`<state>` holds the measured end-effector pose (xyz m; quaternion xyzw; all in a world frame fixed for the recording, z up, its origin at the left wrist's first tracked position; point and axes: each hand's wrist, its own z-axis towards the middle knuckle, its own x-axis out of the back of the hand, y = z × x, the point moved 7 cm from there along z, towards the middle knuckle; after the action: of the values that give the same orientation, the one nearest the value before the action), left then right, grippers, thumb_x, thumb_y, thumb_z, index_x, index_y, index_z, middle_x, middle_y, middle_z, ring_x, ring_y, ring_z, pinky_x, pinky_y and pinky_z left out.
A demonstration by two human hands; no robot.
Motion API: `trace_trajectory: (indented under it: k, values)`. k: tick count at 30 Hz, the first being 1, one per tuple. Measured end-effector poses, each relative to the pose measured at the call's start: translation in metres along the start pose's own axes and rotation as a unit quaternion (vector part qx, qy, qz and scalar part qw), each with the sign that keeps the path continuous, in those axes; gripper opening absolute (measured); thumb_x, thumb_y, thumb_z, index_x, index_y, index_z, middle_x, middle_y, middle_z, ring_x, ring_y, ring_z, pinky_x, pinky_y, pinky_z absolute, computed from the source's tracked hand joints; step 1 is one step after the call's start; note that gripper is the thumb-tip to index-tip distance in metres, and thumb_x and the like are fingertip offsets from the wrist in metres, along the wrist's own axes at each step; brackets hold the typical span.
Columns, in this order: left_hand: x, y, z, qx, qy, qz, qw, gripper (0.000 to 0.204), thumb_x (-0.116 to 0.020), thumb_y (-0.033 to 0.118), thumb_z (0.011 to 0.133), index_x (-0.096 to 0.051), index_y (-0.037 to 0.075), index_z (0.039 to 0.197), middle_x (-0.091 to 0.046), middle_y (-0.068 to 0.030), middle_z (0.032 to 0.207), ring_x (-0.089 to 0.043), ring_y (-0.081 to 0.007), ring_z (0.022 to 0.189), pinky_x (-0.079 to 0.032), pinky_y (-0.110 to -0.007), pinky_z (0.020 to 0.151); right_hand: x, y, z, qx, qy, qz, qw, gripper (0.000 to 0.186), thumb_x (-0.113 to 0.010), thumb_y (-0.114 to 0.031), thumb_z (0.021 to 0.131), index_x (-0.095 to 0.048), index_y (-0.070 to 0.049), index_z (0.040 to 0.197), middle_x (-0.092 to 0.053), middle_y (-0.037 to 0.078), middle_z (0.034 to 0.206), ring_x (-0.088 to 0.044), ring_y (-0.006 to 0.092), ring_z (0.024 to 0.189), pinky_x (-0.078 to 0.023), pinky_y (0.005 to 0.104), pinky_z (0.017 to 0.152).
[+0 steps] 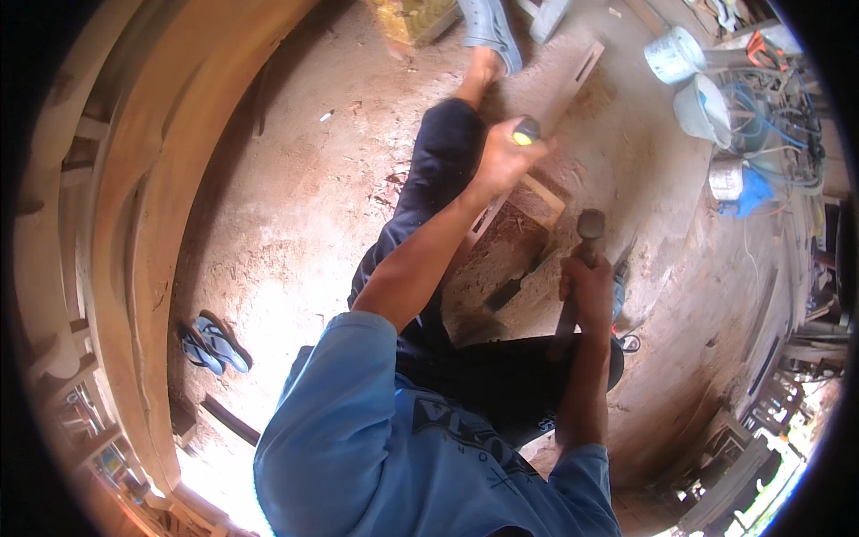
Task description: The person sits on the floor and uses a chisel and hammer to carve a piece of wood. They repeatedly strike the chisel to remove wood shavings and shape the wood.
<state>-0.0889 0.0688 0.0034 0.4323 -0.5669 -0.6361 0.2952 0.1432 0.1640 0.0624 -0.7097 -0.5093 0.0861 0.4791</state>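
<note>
My left hand is closed round the black-and-yellow handle of a tool, over a long wooden board with slots cut in it; the tool's working end is hidden. The board runs diagonally beside my outstretched leg, next to a wooden block. Lower right, my right hand grips a hammer by its handle, head up. A dark tool lies on the floor between my legs.
Buckets, hoses and clutter fill the right side. Sandals lie at left beside large curved timbers. A yellowish block and my clog-shod foot are at the top. Wooden pieces are stacked lower right.
</note>
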Motion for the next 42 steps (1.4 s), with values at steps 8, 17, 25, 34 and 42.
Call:
trace_trajectory:
  k: [8, 17, 25, 34, 42]
  values:
    - [0.016, 0.002, -0.035, -0.018, -0.014, 0.023, 0.999, 0.021, -0.079, 0.009, 0.087, -0.059, 0.006, 0.084, -0.057, 0.0040, 0.066, -0.053, -0.0032, 0.057, -0.041, -0.023, 0.052, 0.033, -0.175, -0.066, 0.321, 0.087, 0.050, 0.942, 0.012, -0.065, -0.003, 0.091, -0.057, -0.007, 0.100, -0.052, 0.001, 0.066, -0.051, 0.0094, 0.054, -0.043, 0.0245, 0.055]
    - [0.025, 0.004, -0.057, -0.068, -0.050, -0.124, 0.989, 0.029, -0.076, 0.006, 0.087, -0.069, 0.001, 0.115, -0.071, -0.0063, 0.101, -0.066, -0.0097, 0.097, -0.055, -0.028, 0.084, -0.082, -0.142, -0.016, 0.370, -0.012, -0.465, 0.804, 0.036, -0.075, -0.021, 0.084, -0.064, -0.004, 0.113, -0.067, 0.014, 0.087, -0.068, 0.0267, 0.084, -0.055, 0.0412, 0.077]
    - [-0.004, -0.003, -0.054, 0.050, -0.099, 0.086, 0.990, 0.022, -0.082, 0.014, 0.085, -0.067, 0.000, 0.094, -0.061, 0.0032, 0.079, -0.054, -0.0054, 0.075, -0.049, -0.025, 0.067, 0.015, -0.213, -0.068, 0.349, 0.030, -0.140, 0.926, 0.028, -0.066, -0.017, 0.085, -0.065, -0.003, 0.110, -0.070, 0.008, 0.082, -0.065, 0.0198, 0.071, -0.052, 0.0337, 0.069]
    - [0.012, -0.025, -0.079, -0.029, -0.053, 0.037, 0.997, 0.013, -0.080, 0.007, 0.085, -0.067, 0.003, 0.089, -0.063, 0.0022, 0.082, -0.056, -0.0050, 0.077, -0.047, -0.025, 0.069, 0.020, -0.285, -0.113, 0.700, 0.109, -0.101, 0.698, 0.008, -0.062, -0.013, 0.091, -0.064, -0.007, 0.086, -0.057, 0.004, 0.081, -0.059, 0.0181, 0.076, -0.047, 0.0322, 0.067]
    - [-0.007, -0.008, -0.042, 0.072, -0.115, 0.083, 0.987, 0.021, -0.081, 0.011, 0.083, -0.070, 0.002, 0.098, -0.072, -0.0025, 0.090, -0.064, -0.0063, 0.084, -0.054, -0.026, 0.073, -0.037, -0.112, 0.000, 0.357, 0.017, -0.227, 0.906, 0.027, -0.067, -0.021, 0.086, -0.062, 0.000, 0.102, -0.068, 0.017, 0.084, -0.069, 0.0331, 0.081, -0.054, 0.0456, 0.073]
